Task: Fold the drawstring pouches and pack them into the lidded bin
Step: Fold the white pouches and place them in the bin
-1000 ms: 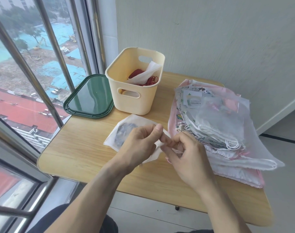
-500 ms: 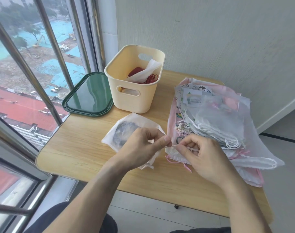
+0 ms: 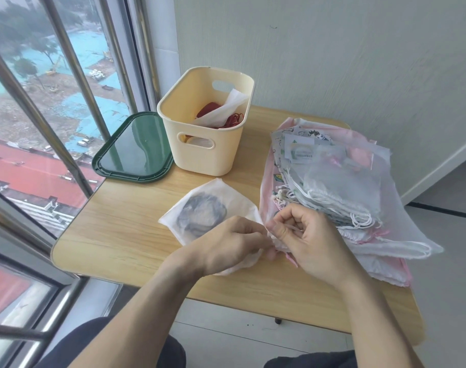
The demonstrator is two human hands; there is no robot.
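Pouch work, right at the front of the tabletop: a white drawstring pouch [image 3: 200, 216] with a dark round print lies flat near the middle of the wooden table [image 3: 120, 235], one corner pointing toward the bin. The left hand [image 3: 226, 248] rests on its near right corner, fingers curled, thumb and forefinger pinching the fabric edge. The right hand [image 3: 306, 240] meets it there, fingers curled in tight, nipping what looks like a thin cord at the pouch's mouth; exactly what is between those fingertips I cannot tell. The two hands are touching or nearly so.

Toward the back edge stands the cream bin [image 3: 208, 144], open on top, with a handle slot facing us. Inside it lie a red bundle and a white folded pouch [image 3: 226, 110] leaning against the right wall. The dark green lid [image 3: 136, 152] lies flat just beside the bin on the left, at the back left corner by the window.

Along the right edge sits the pile of unfolded pouches [image 3: 332, 187], sheer white, pink and printed ones stacked loosely, white cords trailing over the front, the lowest layers hanging past the table's right edge.
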